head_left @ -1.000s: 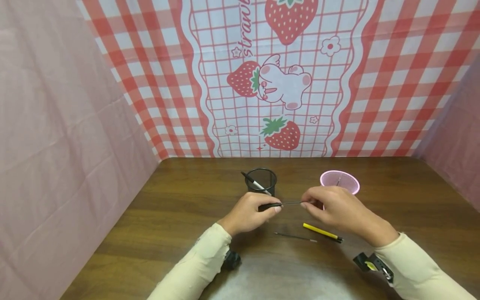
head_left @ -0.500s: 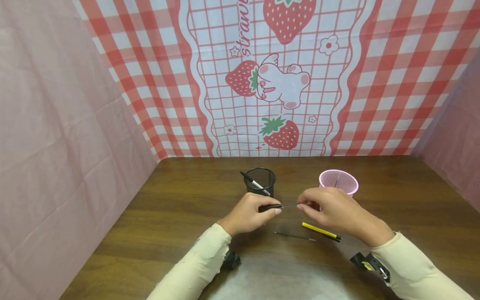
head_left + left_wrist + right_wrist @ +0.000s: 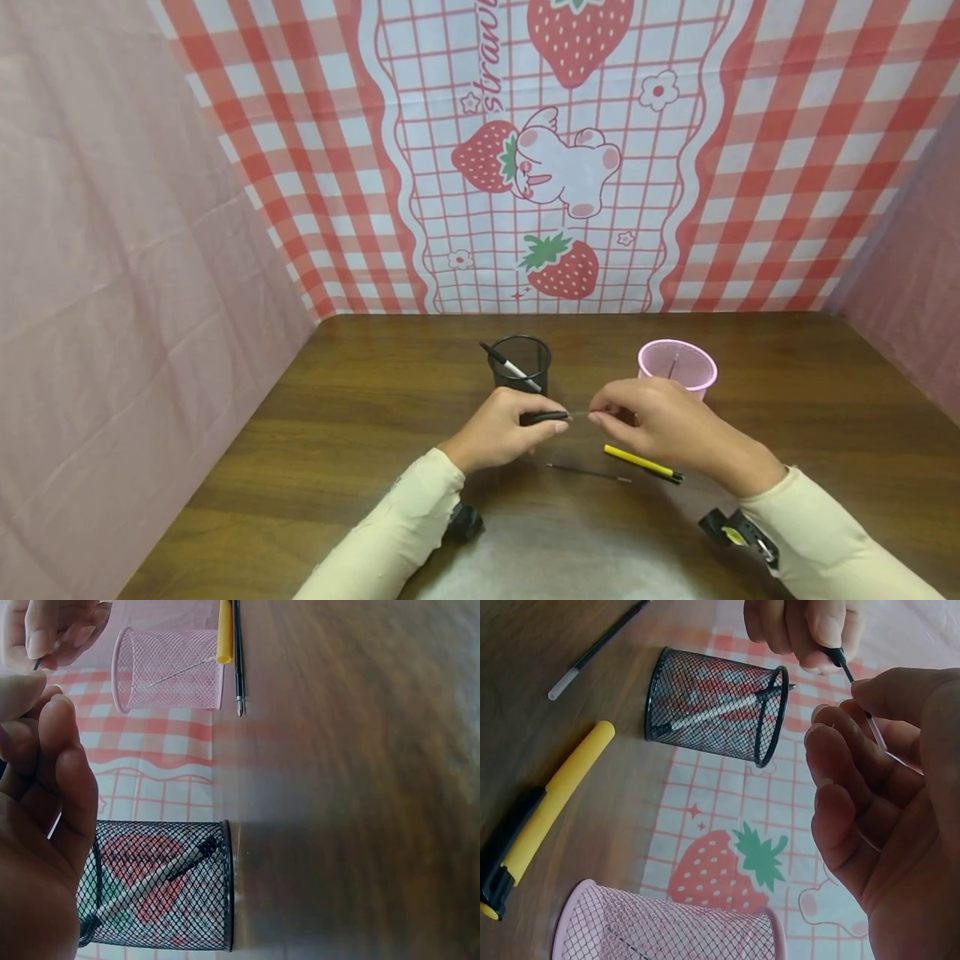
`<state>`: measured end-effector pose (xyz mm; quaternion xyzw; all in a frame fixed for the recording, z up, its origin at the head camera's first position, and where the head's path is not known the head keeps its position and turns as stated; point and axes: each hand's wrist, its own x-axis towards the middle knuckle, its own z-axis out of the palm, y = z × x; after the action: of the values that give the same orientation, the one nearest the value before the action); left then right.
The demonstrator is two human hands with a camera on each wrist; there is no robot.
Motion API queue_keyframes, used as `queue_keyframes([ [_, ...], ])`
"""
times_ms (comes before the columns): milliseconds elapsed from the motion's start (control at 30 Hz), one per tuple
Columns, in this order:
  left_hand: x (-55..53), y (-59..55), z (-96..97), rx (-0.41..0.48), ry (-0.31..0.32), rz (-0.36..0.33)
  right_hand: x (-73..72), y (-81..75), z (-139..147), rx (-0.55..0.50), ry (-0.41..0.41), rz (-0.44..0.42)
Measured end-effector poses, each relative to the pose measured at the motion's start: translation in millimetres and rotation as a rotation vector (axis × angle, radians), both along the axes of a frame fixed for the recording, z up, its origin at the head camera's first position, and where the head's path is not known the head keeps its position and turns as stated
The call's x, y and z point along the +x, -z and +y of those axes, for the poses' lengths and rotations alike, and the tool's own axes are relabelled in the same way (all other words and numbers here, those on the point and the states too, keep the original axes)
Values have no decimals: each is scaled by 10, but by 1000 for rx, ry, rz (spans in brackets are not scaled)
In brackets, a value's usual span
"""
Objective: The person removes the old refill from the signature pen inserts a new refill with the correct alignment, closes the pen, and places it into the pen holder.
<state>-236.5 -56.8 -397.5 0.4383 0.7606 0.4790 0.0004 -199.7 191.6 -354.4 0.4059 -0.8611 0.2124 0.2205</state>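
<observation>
My left hand (image 3: 498, 425) holds a black pen barrel (image 3: 546, 417) between thumb and fingers, level above the table. My right hand (image 3: 675, 429) pinches a thin pen refill (image 3: 579, 414) that runs into the barrel's right end. In the right wrist view, the refill's clear tail (image 3: 877, 735) sticks out past the thumb, and a black tip (image 3: 835, 655) shows at the left hand. Below the hands lie a second refill (image 3: 588, 472) with a dark tube and a yellow pen body (image 3: 641, 461) with a black clip. The fingers hide most of the barrel.
Behind the left hand stands a black mesh cup (image 3: 536, 360) with a white-and-black pen (image 3: 517, 372) leaning in it. A pink mesh cup (image 3: 701, 385) with a thin rod (image 3: 673, 365) inside stands behind the right hand. The wooden table (image 3: 337, 400) meets a checked cloth backdrop.
My right hand has moved left toward the left hand, and less of the refill shows between them. The things on the table have not moved.
</observation>
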Motion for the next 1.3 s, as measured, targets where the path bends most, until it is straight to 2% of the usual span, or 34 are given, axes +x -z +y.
queue_keyframes([
  [300, -2, 12, 19, 11, -5, -18, 6, 26, -10, -16, -47, -49],
  [733, 23, -18, 54, 81, -47, -49, -10, 35, 3, -35, -63, -21],
  [900, 29, -13, 57, 83, -44, -62, -25, 74, -4, -56, -104, -6],
  [1000, 36, 0, 58, 89, -41, -71, -21, 91, -7, -57, -98, 5],
  [1233, 244, -268, 60, 66, -60, -70, -25, 67, 2, -35, -64, 15],
  [1300, 252, -284, 52, 60, -61, -67, -30, 65, -8, -34, -68, 10],
])
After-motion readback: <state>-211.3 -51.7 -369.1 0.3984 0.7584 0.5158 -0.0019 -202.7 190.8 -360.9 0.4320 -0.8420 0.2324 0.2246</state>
